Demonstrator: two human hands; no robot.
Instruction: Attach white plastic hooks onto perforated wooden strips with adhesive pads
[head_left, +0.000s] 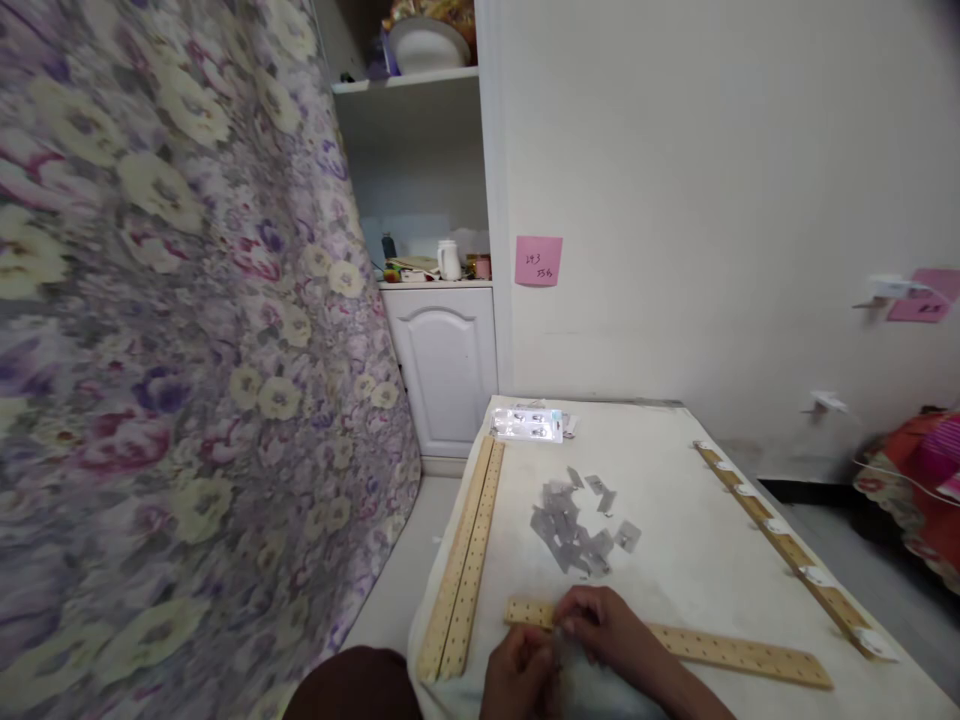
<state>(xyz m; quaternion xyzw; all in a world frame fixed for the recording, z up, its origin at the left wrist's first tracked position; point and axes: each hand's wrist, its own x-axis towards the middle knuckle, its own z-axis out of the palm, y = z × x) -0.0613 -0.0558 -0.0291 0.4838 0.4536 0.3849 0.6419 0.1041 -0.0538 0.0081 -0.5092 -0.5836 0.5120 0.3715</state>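
Observation:
Both my hands are at the near edge of a white table [675, 470]. My right hand [600, 625] rests with curled fingers on the left end of a perforated wooden strip [720, 650]. My left hand [517, 672] is closed just below it, fingertips pinched against the right hand's on something small I cannot make out. A pile of several small grey clear packets [577, 525] lies just beyond my hands.
Two wooden strips [465, 560] lie side by side along the table's left edge. Another strip with white pieces on it [787, 545] runs along the right. A clear blister pack [527, 424] sits at the far end. A floral curtain [172, 350] hangs on the left; a white cabinet [446, 360] stands behind.

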